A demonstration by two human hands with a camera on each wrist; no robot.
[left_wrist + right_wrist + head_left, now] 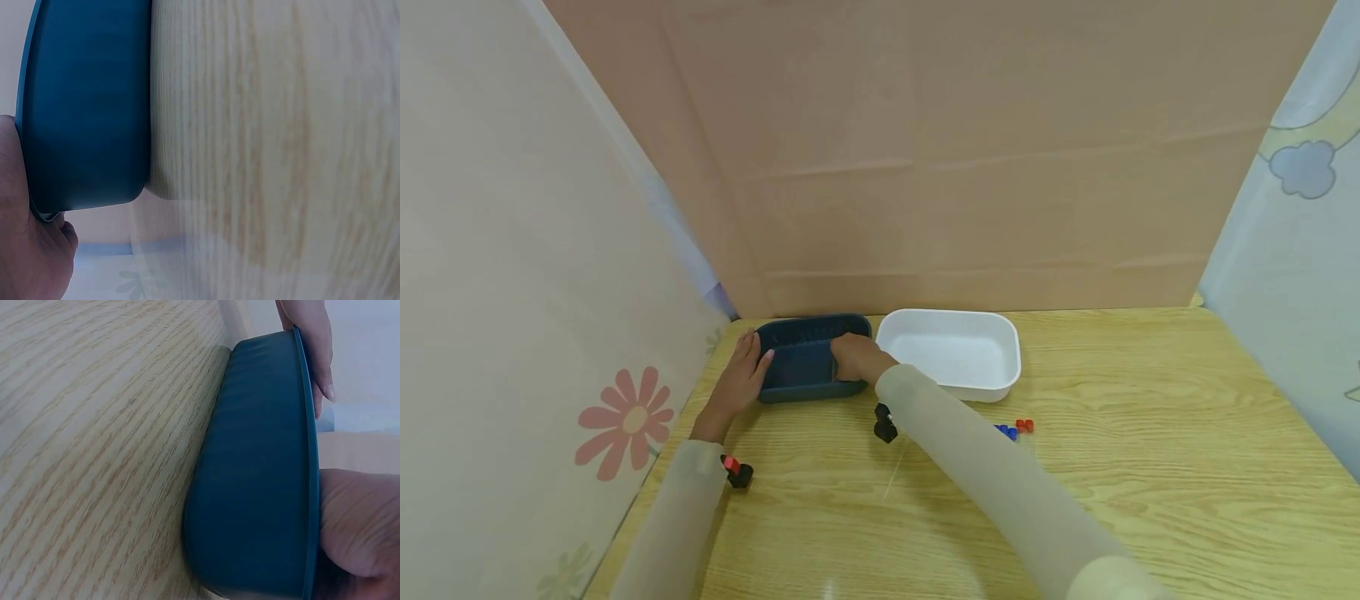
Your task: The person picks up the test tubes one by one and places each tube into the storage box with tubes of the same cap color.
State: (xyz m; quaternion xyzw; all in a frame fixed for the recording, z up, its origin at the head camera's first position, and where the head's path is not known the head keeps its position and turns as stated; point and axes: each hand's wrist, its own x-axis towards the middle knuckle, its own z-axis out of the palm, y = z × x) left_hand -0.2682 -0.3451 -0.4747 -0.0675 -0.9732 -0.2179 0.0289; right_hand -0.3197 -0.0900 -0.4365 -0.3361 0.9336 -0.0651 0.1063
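At the back left of the table, a dark blue tray (808,392) stands upright. My left hand (741,379) grips its left end at the rim, with the thumb reaching over the inside. In the left wrist view, part of that hand (31,244) shows against the end of the tray (87,112). My right hand (859,358) reaches down into the right part of the tray with bent fingers. The tray wall (256,475) hides its fingertips in the right wrist view, so whether they hold anything cannot be told.
A white tray (951,314) stands just right of the dark one. In front of it lie small blue pieces (1009,432) and red pieces (1025,426), partly behind my right sleeve, with faint clear parts below. Walls border the wooden table (1150,417) at the back and sides.
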